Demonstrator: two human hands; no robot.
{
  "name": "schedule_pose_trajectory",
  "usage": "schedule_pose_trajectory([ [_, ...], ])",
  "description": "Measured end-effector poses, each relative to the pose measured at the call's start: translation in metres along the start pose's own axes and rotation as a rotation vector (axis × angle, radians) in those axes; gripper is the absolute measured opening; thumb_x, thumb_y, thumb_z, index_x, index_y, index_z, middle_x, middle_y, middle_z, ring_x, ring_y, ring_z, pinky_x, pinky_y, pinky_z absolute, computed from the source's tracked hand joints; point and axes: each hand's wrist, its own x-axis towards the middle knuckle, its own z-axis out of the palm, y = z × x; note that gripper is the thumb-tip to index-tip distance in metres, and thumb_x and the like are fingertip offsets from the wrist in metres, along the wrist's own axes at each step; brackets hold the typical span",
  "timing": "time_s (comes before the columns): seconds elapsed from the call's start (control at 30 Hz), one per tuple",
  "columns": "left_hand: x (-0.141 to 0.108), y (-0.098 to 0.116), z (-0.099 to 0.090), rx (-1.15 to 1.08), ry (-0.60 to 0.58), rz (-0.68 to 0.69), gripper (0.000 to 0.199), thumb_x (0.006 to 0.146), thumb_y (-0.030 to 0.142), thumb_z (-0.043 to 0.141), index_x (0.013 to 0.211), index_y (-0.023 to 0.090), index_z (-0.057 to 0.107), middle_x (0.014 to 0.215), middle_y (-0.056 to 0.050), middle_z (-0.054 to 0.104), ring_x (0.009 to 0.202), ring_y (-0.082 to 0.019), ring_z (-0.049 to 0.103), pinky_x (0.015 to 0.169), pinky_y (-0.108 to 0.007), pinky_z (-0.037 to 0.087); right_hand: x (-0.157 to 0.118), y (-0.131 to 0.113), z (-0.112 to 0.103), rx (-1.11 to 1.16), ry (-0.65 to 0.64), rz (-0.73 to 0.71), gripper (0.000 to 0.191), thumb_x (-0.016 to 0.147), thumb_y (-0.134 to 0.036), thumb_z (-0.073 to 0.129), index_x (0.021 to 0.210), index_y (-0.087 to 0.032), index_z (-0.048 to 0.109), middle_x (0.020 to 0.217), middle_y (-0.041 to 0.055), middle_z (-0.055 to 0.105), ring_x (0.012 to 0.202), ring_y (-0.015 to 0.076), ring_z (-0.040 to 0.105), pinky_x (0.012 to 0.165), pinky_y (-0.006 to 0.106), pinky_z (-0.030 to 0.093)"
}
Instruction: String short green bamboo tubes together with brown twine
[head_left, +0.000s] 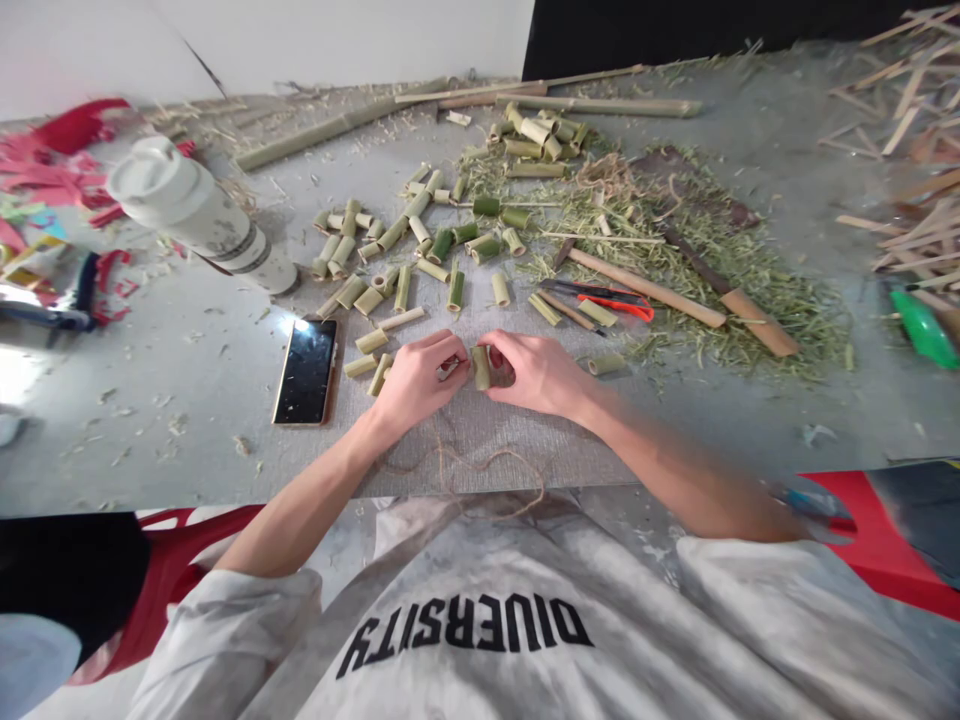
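Observation:
A short, upright piece of bamboo tube (481, 368) is pinched between the thumb and fingers of my right hand (540, 372). My left hand (418, 382) is closed just to its left, fingertips almost meeting the tube; what they pinch is too small to make out. Thin brown twine (517, 456) runs in loose curves below both hands and over the table's front edge. Beside my left hand lie a few cut bamboo pieces (361, 366). Another bamboo piece (606, 364) rests to the right of my right hand.
Many bamboo pieces (418, 230) lie scattered ahead. A phone (306, 372) and a tall white cup (202, 215) stand left. To the right are an orange-black cutter (615, 299), a hammer (652, 288) and a wooden-handled knife (757, 320) on shavings.

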Motion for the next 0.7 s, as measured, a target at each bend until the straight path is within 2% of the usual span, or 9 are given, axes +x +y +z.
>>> schedule_pose_trajectory([
  [0.23, 0.001, 0.003, 0.000, -0.007, -0.033, -0.023, 0.008, 0.097, 0.015, 0.065, 0.091, 0.019, 0.067, 0.084, 0.000, 0.064, 0.069, -0.012, 0.052, 0.067, -0.027, 0.040, -0.001, -0.002, -0.001, -0.026, -0.001, -0.012, 0.043, 0.089, -0.024, 0.078, 0.129, -0.022, 0.064, 0.114, 0.0076, 0.082, 0.097, 0.0263, 0.076, 0.074, 0.035, 0.046],
  [0.4, 0.003, 0.009, -0.004, -0.001, -0.054, -0.035, 0.026, 0.107, 0.017, 0.053, 0.082, 0.018, 0.061, 0.083, -0.002, 0.062, 0.069, -0.012, 0.051, 0.069, -0.029, 0.039, -0.001, -0.004, -0.002, -0.024, 0.046, -0.006, 0.045, 0.089, -0.023, 0.078, 0.132, -0.021, 0.063, 0.116, 0.0084, 0.082, 0.096, 0.0254, 0.076, 0.076, 0.035, 0.049],
  [0.5, 0.003, 0.010, -0.004, -0.018, -0.010, 0.009, 0.029, 0.107, 0.013, 0.050, 0.080, 0.018, 0.059, 0.081, -0.001, 0.059, 0.068, -0.012, 0.051, 0.067, -0.028, 0.039, -0.002, -0.005, -0.002, 0.013, 0.110, -0.016, 0.047, 0.089, -0.020, 0.077, 0.134, -0.021, 0.062, 0.117, 0.0083, 0.080, 0.091, 0.0229, 0.074, 0.077, 0.034, 0.052],
  [0.6, 0.003, 0.010, -0.002, -0.052, 0.066, 0.042, 0.024, 0.106, 0.012, 0.055, 0.085, 0.018, 0.062, 0.080, 0.001, 0.058, 0.066, -0.010, 0.050, 0.064, -0.026, 0.038, -0.003, -0.005, -0.001, 0.056, 0.174, -0.010, 0.050, 0.088, -0.020, 0.078, 0.135, -0.021, 0.062, 0.113, 0.0073, 0.079, 0.088, 0.0215, 0.073, 0.075, 0.033, 0.053],
  [0.7, 0.002, 0.010, 0.000, -0.080, 0.104, 0.046, 0.019, 0.103, 0.010, 0.060, 0.087, 0.018, 0.065, 0.080, 0.001, 0.060, 0.066, -0.010, 0.051, 0.064, -0.024, 0.039, -0.004, -0.005, 0.000, 0.063, 0.185, 0.010, 0.050, 0.088, -0.020, 0.079, 0.136, -0.022, 0.061, 0.111, 0.0065, 0.080, 0.086, 0.0212, 0.074, 0.074, 0.033, 0.053],
])
